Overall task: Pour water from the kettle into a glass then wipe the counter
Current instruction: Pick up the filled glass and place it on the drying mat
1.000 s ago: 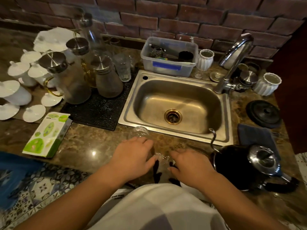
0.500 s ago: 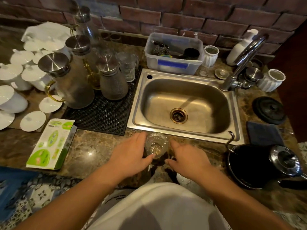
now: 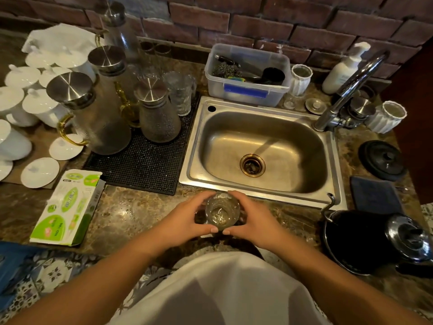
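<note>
Both hands, left hand point(image 3: 187, 219) and right hand point(image 3: 254, 219), cup the upright glass point(image 3: 222, 211) on the counter point(image 3: 131, 214); kettle point(image 3: 365, 240) stands right.

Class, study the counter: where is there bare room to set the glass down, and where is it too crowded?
Bare counter lies between the green box and the left hand, in front of the black mat. A smaller patch sits between the right hand and the kettle, below the sink rim. The far left is crowded with white lidded cups and glass pitchers.

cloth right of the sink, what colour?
Dark blue cloth, flat on the counter; head view.
</note>
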